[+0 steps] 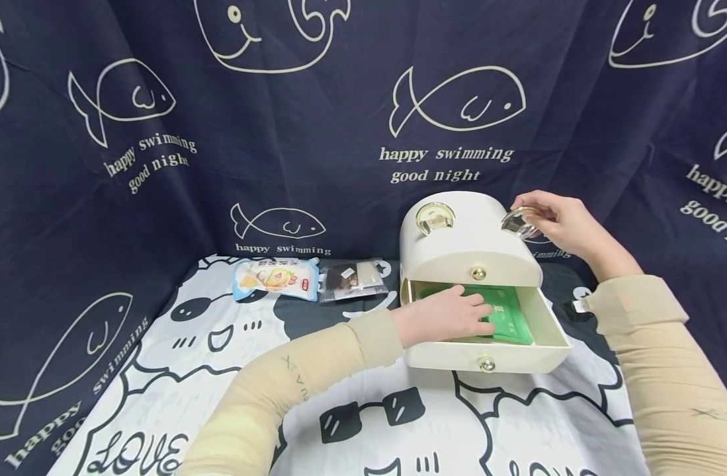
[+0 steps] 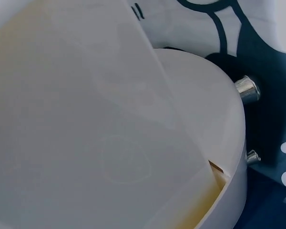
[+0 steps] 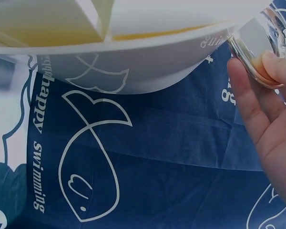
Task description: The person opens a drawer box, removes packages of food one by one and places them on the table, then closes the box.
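A cream storage box (image 1: 467, 241) with a rounded top stands at the right of the table, its lower drawer (image 1: 550, 317) pulled out. Inside the drawer lies a green packet (image 1: 509, 314). My left hand (image 1: 443, 316) reaches in over the packet with fingers spread and extended; whether they touch it is hard to tell. The left wrist view shows the box's pale surface (image 2: 200, 90) up close, without the hand. At the box's upper right, my right hand (image 1: 556, 218) grips a shiny round ear-shaped ornament (image 3: 248, 55) between thumb and fingers.
Left of the box lie a blue-and-white food packet (image 1: 280, 277) and a clear-wrapped dark packet (image 1: 352, 279). A second shiny ear (image 1: 436, 218) sits at the box's upper left. Dark fish-printed cloth (image 1: 315, 165) hangs behind. A small black object (image 1: 579, 309) lies near the right sleeve.
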`<state>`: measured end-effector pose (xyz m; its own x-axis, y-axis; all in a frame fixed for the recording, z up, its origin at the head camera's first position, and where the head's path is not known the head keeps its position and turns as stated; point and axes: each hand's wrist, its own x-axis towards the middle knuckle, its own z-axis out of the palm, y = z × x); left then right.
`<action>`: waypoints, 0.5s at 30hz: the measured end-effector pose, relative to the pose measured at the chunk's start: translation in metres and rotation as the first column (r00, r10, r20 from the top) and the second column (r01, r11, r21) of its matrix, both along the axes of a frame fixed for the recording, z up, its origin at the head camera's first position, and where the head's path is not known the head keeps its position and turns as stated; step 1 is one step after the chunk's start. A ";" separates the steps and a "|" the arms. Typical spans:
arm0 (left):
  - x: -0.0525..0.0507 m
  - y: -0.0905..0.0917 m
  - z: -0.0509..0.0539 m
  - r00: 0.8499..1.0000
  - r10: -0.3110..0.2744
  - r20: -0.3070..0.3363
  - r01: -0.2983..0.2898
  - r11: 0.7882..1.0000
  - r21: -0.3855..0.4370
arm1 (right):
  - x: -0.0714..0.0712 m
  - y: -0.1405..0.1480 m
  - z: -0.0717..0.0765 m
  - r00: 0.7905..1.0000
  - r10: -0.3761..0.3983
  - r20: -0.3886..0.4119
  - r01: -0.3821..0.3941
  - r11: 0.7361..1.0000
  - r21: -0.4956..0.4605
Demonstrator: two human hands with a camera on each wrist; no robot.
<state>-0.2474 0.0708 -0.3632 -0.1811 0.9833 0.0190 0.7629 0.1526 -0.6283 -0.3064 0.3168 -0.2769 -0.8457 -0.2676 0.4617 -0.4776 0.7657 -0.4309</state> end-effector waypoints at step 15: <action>0.000 0.009 -0.005 0.998 0.052 -0.037 -0.058 0.985 -0.165 | 0.000 -0.001 0.001 1.000 0.004 -0.012 -0.004 1.000 0.009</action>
